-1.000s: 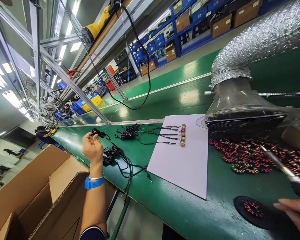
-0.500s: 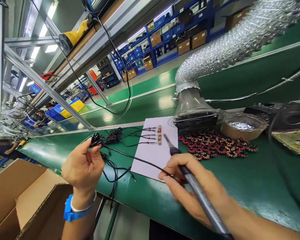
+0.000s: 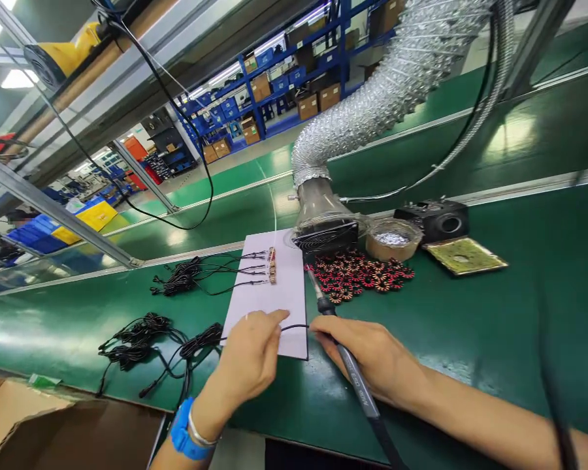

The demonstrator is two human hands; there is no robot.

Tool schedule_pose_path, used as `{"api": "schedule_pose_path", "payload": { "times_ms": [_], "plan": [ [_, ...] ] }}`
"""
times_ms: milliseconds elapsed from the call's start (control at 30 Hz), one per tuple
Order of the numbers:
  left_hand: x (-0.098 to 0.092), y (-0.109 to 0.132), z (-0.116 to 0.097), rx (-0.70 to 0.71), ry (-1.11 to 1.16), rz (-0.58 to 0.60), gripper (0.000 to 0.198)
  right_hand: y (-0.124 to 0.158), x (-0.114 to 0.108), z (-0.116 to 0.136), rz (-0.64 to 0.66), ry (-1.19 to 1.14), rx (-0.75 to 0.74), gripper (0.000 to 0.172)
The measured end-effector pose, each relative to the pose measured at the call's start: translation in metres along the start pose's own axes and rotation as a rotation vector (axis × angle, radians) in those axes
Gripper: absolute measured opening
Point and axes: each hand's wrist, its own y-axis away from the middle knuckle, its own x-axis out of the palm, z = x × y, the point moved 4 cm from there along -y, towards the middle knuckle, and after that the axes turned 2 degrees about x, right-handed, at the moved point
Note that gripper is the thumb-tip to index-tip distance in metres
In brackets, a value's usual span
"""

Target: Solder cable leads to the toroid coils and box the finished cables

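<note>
My left hand point(image 3: 252, 352), wearing a blue wrist strap point(image 3: 189, 431), is closed on a black cable point(image 3: 294, 326) over the white sheet point(image 3: 255, 303). Its index finger stretches forward. My right hand point(image 3: 367, 349) holds a soldering iron point(image 3: 355, 378) and pinches the same cable near its end between thumb and finger. The iron's tip points away, toward a heap of red-and-copper wound rings point(image 3: 357, 274). On the sheet stands a row of small copper-coloured parts point(image 3: 273, 266) with black leads running left to a cable bundle point(image 3: 181, 277).
More coiled black cables point(image 3: 137, 343) lie on the green bench at left. A fume hood point(image 3: 328, 225) with a silver duct stands behind the rings, beside a tub point(image 3: 394, 241), a soldering-iron stand point(image 3: 436, 222) and a yellowish sponge point(image 3: 463, 254). A cardboard box point(image 3: 29, 424) is front left.
My left hand has come down and right, from the raised cable to the sheet beside my right hand. A cable bundle now rests on the bench. The view has swung right.
</note>
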Motion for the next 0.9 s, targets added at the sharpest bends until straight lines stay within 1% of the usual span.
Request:
{"api": "schedule_pose_path", "payload": {
  "times_ms": [67, 100, 167, 200, 267, 333, 433, 500, 567, 700, 900],
  "plan": [
    [0.010, -0.020, -0.019, 0.042, 0.133, 0.003, 0.033, 0.000, -0.006, 0.001, -0.077, -0.005, -0.013, 0.018],
    [0.015, -0.029, -0.026, 0.064, 0.190, 0.034, 0.032, 0.000, -0.010, 0.002, -0.127, -0.006, -0.027, 0.019],
    [0.023, -0.044, -0.034, 0.098, 0.286, 0.150, 0.026, 0.001, -0.018, 0.003, -0.224, -0.002, -0.043, 0.021],
    [0.027, -0.049, -0.035, 0.091, 0.328, 0.224, 0.024, 0.001, -0.023, 0.002, -0.264, 0.001, -0.038, 0.021],
    [0.033, -0.056, -0.035, 0.029, 0.432, 0.340, 0.028, 0.003, -0.030, -0.001, -0.315, -0.002, 0.009, 0.020],
    [0.039, -0.060, -0.032, -0.072, 0.558, 0.391, 0.034, 0.004, -0.035, -0.008, -0.339, -0.041, 0.090, 0.020],
    [0.049, -0.059, -0.027, -0.171, 0.740, 0.407, 0.039, 0.006, -0.035, -0.016, -0.333, -0.143, 0.207, 0.022],
    [0.056, -0.054, -0.025, -0.201, 0.837, 0.406, 0.038, 0.007, -0.034, -0.018, -0.328, -0.195, 0.224, 0.021],
    [0.063, -0.048, -0.023, -0.226, 0.898, 0.385, 0.035, 0.006, -0.033, -0.017, -0.338, -0.215, 0.212, 0.020],
    [0.071, -0.040, -0.020, -0.267, 0.903, 0.330, 0.032, 0.007, -0.032, -0.016, -0.356, -0.230, 0.207, 0.020],
    [0.075, -0.039, -0.022, -0.286, 0.894, 0.349, 0.042, 0.008, -0.029, -0.019, -0.316, -0.301, 0.269, 0.023]
  ]
}}
